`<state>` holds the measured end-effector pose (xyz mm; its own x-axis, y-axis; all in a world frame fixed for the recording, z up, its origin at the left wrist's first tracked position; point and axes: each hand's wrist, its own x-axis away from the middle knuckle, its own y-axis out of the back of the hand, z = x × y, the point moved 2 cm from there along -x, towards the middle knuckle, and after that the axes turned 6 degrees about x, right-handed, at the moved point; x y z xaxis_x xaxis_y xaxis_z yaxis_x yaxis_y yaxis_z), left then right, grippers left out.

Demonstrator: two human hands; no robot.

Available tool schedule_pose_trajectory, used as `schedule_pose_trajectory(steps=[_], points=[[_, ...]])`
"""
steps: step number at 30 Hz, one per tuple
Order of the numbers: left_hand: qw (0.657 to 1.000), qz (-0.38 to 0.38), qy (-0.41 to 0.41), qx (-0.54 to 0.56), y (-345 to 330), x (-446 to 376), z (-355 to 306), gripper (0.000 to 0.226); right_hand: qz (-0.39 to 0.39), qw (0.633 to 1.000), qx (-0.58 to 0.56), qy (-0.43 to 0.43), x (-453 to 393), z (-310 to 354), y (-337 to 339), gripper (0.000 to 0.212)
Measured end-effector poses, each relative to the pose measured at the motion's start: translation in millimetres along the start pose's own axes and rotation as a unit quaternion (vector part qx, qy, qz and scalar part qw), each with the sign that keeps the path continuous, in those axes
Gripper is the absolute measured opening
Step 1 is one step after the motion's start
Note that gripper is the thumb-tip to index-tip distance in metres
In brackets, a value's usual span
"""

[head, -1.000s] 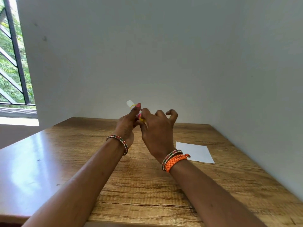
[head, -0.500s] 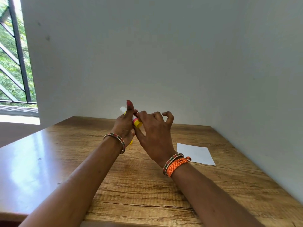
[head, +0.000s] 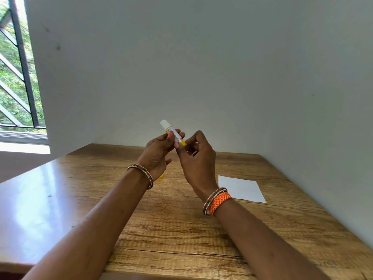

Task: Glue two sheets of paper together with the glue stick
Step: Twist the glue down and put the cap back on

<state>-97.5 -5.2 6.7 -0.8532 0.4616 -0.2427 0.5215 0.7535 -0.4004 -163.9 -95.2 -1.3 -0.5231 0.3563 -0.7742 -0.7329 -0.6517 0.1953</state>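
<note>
1. Since the earlier frame both hands have lifted a little and the glue stick (head: 173, 132) shows more of its length, its white end now clear above the fingers.
2. Left hand (head: 156, 153) has its grip clamped on the middle of the tube, thumb on the near side and fingers behind.
3. Right hand (head: 198, 158) has thumb and forefinger pinched on the yellow base at the tube's lower end; the other fingers curl loosely, holding nothing.
4. Long axis of the tube runs from about 11 o'clock at the white end to 5 o'clock at the yellow base, held up in the air above the counter (head: 181, 229).
5. One sheet of paper (head: 241, 188) lies flat on the counter at roughly 4 o'clock from the hands, near the right wrist and well apart from the tube; a second sheet cannot be made out.
6. A small yellow piece (head: 161, 175) peeks out under the left wrist, perhaps the cap, though too little shows to be sure.
7. My reading is that the right hand is the nearer one to the paper, so the reach would go down and right.
8. Open counter lies all round the sheet on the near and left sides; the wall (head: 323, 118) stands close along the right edge, leaving less room there.
</note>
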Motion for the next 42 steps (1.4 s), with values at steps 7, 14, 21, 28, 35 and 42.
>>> schedule_pose_trajectory(steps=[7, 14, 21, 28, 35, 42], points=[[0.996, -0.070, -0.015, -0.045, -2.7, 5.8, 1.3, 0.018, 0.004, 0.960, 0.265, 0.091, -4.9, -4.5, 3.5, 0.023], [0.998, -0.037, -0.021, -0.044, -3.8, 8.9, -3.5, 0.017, 0.116, 0.949, -0.155, -0.248, -6.5, -12.6, 3.0, 0.016], [0.997, -0.045, -0.018, -0.053, -4.6, 10.1, -4.4, 0.019, 0.103, 0.938, -0.202, -0.261, -8.4, -15.4, 1.8, 0.013], [0.995, -0.089, -0.016, -0.050, -4.2, 9.9, -3.5, 0.037, 0.058, 0.994, 0.088, -0.007, -7.3, -3.8, 6.0, 0.016], [0.996, -0.082, -0.008, -0.034, -4.8, 11.0, -6.4, 0.037, -0.022, 0.937, 0.287, 0.198, -4.7, 14.8, 14.6, 0.018], [0.997, -0.059, -0.004, -0.054, -5.8, 12.2, -3.9, 0.032, 0.033, 0.969, 0.207, 0.130, -5.1, 8.8, 11.3, 0.016]])
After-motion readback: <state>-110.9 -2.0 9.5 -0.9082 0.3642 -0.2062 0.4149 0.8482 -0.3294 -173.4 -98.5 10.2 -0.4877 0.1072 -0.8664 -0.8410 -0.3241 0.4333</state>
